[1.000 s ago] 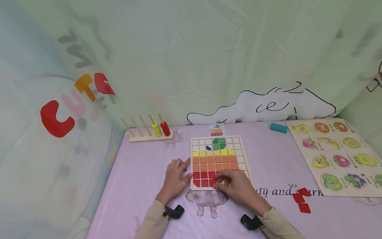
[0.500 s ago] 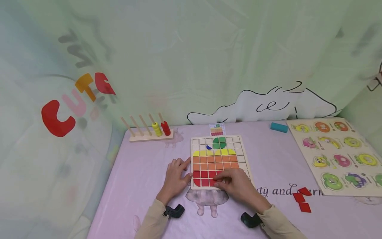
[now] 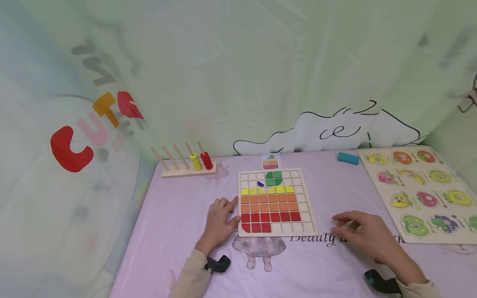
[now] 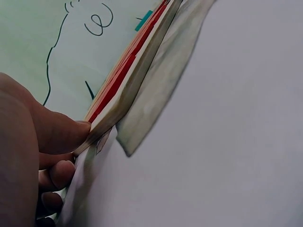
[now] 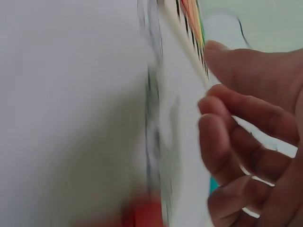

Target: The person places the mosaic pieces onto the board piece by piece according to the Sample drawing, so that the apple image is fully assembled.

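Note:
A wooden grid board (image 3: 307,209) lies flat on the table, with coloured tiles set in bands: green on top, then yellow, orange and red tiles (image 3: 265,217). The lower red row fills only its left cells. At the board's left edge rests my left hand (image 3: 218,221), its thumb (image 4: 64,132) touching the corner in the left wrist view. To the right of the board hovers my right hand (image 3: 367,236), fingers loosely bent and nothing between them. Blurred red pieces (image 5: 144,210) show below it in the right wrist view; in the head view the hand covers them.
A small pattern card (image 3: 271,162) lies behind the board. Back left stands a peg rack (image 3: 188,173) with yellow and red beads. A teal block (image 3: 348,158) and a fruit puzzle board (image 3: 398,215) lie to the right.
My right hand has left the board and moved right, over where the loose red tiles lay. The upper red row now shows tiles the hand was covering. My left hand stays put.

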A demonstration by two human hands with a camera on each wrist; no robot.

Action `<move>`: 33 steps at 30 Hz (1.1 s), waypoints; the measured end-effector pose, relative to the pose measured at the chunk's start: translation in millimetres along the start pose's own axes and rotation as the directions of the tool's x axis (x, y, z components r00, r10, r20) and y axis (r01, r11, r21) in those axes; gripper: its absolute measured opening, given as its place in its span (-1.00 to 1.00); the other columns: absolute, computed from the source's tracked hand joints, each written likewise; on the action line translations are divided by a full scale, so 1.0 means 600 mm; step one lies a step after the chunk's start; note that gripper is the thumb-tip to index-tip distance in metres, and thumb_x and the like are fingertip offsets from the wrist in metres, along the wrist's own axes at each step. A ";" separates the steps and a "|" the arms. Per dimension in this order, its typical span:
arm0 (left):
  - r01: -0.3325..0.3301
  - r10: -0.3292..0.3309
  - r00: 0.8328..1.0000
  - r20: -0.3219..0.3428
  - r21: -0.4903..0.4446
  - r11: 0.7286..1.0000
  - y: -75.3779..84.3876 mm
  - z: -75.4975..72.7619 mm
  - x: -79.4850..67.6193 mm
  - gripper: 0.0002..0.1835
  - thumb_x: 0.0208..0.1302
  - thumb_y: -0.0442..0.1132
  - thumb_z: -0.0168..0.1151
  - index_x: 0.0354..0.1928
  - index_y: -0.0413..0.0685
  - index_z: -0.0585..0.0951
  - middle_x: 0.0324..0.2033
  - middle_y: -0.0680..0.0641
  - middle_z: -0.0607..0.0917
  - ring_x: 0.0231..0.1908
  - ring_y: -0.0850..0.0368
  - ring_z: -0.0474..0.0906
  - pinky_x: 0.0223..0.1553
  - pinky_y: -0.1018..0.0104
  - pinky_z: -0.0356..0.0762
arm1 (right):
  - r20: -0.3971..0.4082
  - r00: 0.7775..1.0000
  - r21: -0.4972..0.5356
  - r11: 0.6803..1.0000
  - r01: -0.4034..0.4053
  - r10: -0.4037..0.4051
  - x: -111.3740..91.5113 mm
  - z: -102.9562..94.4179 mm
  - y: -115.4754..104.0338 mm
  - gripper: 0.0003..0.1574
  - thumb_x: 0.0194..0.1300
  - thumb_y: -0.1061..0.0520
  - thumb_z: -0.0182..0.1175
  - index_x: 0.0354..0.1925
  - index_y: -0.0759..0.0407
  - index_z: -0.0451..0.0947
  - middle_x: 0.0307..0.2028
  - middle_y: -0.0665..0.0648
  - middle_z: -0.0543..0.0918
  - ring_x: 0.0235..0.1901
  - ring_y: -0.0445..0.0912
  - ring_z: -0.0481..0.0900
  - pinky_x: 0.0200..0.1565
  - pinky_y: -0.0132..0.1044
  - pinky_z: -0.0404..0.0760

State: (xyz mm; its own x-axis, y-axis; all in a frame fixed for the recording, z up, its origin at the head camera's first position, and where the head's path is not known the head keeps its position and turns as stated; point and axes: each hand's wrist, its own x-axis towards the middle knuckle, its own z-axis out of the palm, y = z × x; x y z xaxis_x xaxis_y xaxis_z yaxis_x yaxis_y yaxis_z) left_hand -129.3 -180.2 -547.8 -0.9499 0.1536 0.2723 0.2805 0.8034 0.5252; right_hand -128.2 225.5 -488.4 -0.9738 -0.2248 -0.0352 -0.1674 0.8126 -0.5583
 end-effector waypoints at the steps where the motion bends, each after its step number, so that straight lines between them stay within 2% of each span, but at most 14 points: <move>1: 0.002 -0.002 1.000 0.001 -0.001 1.000 0.000 0.001 0.000 -0.36 0.24 -0.21 0.40 0.40 -0.16 0.60 -0.33 0.05 0.49 -0.20 0.12 0.32 -0.08 0.18 0.26 | 0.005 1.000 -0.016 1.000 -0.027 0.027 -0.007 -0.012 0.017 -0.46 0.17 -0.03 0.59 0.04 0.23 0.77 -0.25 0.05 0.79 -0.38 -0.17 0.56 -0.40 -0.39 0.49; 6: 0.013 -0.013 1.000 -0.001 0.004 1.000 -0.001 0.003 0.000 -0.35 0.23 -0.21 0.42 0.40 -0.14 0.61 -0.33 0.07 0.49 -0.20 0.16 0.31 -0.09 0.21 0.25 | 0.061 0.986 -0.094 0.984 -0.152 0.158 -0.033 -0.052 0.078 -0.20 0.11 -0.20 0.60 0.11 0.33 0.69 -0.21 0.16 0.75 -0.32 -0.05 0.58 -0.43 -0.31 0.53; 8: 0.012 -0.012 1.000 -0.001 0.005 1.000 -0.002 0.002 -0.001 -0.35 0.23 -0.21 0.42 0.40 -0.14 0.61 -0.33 0.08 0.49 -0.21 0.17 0.30 -0.09 0.21 0.25 | 0.085 0.977 -0.122 0.975 -0.185 0.196 -0.040 -0.057 0.092 -0.11 0.06 -0.28 0.61 0.10 0.35 0.67 -0.22 0.16 0.72 -0.30 -0.02 0.57 -0.40 -0.26 0.52; 11: 0.014 -0.014 1.000 0.000 0.002 1.000 -0.001 0.002 -0.002 -0.35 0.23 -0.21 0.42 0.40 -0.14 0.60 -0.33 0.08 0.48 -0.21 0.17 0.30 -0.09 0.21 0.24 | 0.112 0.967 -0.145 0.967 -0.211 0.228 -0.048 -0.054 0.104 -0.09 0.01 -0.30 0.63 0.06 0.35 0.66 -0.27 0.13 0.66 -0.30 -0.01 0.55 -0.37 -0.23 0.53; 15: 0.017 -0.017 1.000 0.002 -0.009 1.000 0.000 0.002 -0.002 -0.35 0.24 -0.21 0.40 0.41 -0.14 0.60 -0.33 0.08 0.49 -0.20 0.17 0.30 -0.08 0.21 0.24 | 0.107 0.969 -0.135 0.969 -0.206 0.221 -0.053 -0.040 0.109 -0.24 0.05 -0.13 0.65 0.02 0.34 0.66 -0.31 0.10 0.62 -0.32 -0.03 0.51 -0.39 -0.29 0.56; 18: 0.014 -0.014 1.000 0.002 -0.018 1.000 0.002 0.001 -0.001 -0.35 0.23 -0.22 0.40 0.40 -0.15 0.60 -0.32 0.06 0.50 -0.20 0.15 0.31 -0.08 0.20 0.25 | 0.040 0.982 -0.124 0.976 -0.177 0.183 -0.054 -0.030 0.104 -0.41 0.08 -0.01 0.64 -0.05 0.31 0.70 -0.32 0.11 0.64 -0.33 -0.03 0.52 -0.39 -0.33 0.56; 21: 0.011 -0.011 1.000 0.003 -0.020 1.000 0.003 0.001 -0.001 -0.35 0.23 -0.22 0.40 0.40 -0.15 0.60 -0.32 0.05 0.50 -0.20 0.15 0.31 -0.08 0.20 0.25 | -0.021 0.989 -0.126 0.980 -0.151 0.150 -0.052 -0.021 0.093 -0.52 0.09 0.02 0.63 -0.11 0.26 0.74 -0.33 0.13 0.61 -0.33 -0.02 0.54 -0.39 -0.34 0.53; 27: 0.005 -0.005 1.000 0.002 -0.005 1.000 0.001 0.001 0.000 -0.35 0.23 -0.23 0.40 0.40 -0.16 0.60 -0.33 0.07 0.49 -0.20 0.16 0.30 -0.09 0.21 0.25 | -0.057 0.992 -0.101 0.988 -0.120 0.115 -0.035 -0.001 0.064 -0.56 0.08 0.05 0.64 -0.19 0.24 0.68 -0.35 0.10 0.55 -0.36 -0.04 0.47 -0.42 -0.42 0.43; 33: 0.013 -0.013 1.000 0.009 -0.012 1.000 0.003 0.000 0.000 -0.35 0.24 -0.21 0.40 0.41 -0.15 0.59 -0.33 0.07 0.49 -0.20 0.16 0.30 -0.08 0.21 0.24 | -0.085 0.994 -0.049 0.996 -0.076 0.071 -0.009 0.022 0.035 -0.57 0.09 0.11 0.64 -0.17 0.23 0.65 -0.36 0.08 0.58 -0.37 -0.05 0.48 -0.40 -0.41 0.45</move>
State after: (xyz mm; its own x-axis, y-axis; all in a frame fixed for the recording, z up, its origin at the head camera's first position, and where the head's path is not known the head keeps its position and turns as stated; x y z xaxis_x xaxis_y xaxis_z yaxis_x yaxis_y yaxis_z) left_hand -128.6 -179.1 -546.7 -0.9546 0.1482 0.2584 0.2697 0.7982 0.5386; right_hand -124.4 236.6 -511.1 -0.9928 -0.1199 -0.0048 -0.1005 0.8526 -0.5129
